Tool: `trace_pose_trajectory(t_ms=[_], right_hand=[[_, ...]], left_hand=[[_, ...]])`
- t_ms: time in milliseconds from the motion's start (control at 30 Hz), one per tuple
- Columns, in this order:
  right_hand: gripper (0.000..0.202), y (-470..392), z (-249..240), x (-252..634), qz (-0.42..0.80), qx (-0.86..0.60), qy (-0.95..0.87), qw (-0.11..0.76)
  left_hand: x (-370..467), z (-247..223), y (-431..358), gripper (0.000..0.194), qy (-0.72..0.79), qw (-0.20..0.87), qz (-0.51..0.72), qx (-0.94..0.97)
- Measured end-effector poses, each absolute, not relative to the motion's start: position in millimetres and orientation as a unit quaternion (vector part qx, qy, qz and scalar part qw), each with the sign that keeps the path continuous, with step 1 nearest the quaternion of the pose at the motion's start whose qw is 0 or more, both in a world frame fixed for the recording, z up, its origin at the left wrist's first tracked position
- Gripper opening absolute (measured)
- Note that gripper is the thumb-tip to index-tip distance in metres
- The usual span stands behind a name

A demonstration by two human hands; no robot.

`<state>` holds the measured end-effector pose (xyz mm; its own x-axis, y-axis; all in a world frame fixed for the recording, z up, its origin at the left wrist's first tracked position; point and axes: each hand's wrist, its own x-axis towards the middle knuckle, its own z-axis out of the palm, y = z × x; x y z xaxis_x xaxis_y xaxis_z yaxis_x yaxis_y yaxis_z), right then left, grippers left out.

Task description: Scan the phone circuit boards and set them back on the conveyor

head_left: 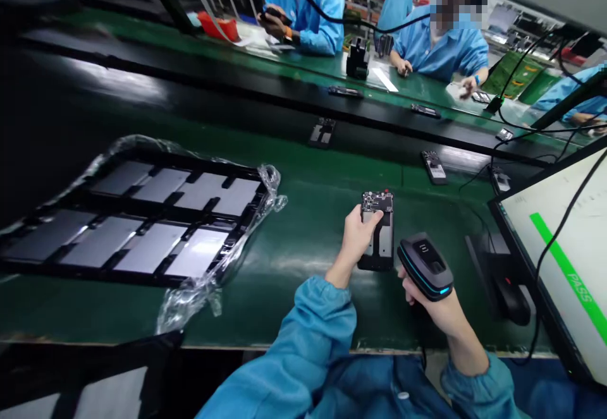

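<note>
My left hand [356,232] is closed on an opened phone [386,236], its thumb lying across the face just below the exposed circuit board. The phone's lower part shows a grey interior with a black strip down the middle. In my right hand [417,289] is a dark barcode scanner [425,266] with a glowing blue edge line, its front turned toward the phone. Fingers wrap round the scanner's grip, which is mostly hidden beneath its head. A small gap separates scanner and phone.
On the left lies a black tray [142,277] of flat grey pieces, edged with clear plastic wrap [270,185]. A monitor [559,248] showing "PASS" and a black mouse [512,299] stand right. Opened phones [434,167] lie on the dark strip [265,100] beyond; co-workers sit across.
</note>
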<state>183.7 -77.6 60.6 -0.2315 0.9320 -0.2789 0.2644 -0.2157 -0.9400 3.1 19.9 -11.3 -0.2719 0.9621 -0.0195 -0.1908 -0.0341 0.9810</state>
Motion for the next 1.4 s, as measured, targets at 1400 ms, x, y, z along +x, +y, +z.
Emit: trace_pose_trajectory(t_ms=[1400], right_hand=[[0.020, -83, 89, 139, 0.467, -0.510, -0.673, 0.264]], left_hand=[[3, 10, -8, 0.035, 0.586, 0.409, 0.600, 0.359]])
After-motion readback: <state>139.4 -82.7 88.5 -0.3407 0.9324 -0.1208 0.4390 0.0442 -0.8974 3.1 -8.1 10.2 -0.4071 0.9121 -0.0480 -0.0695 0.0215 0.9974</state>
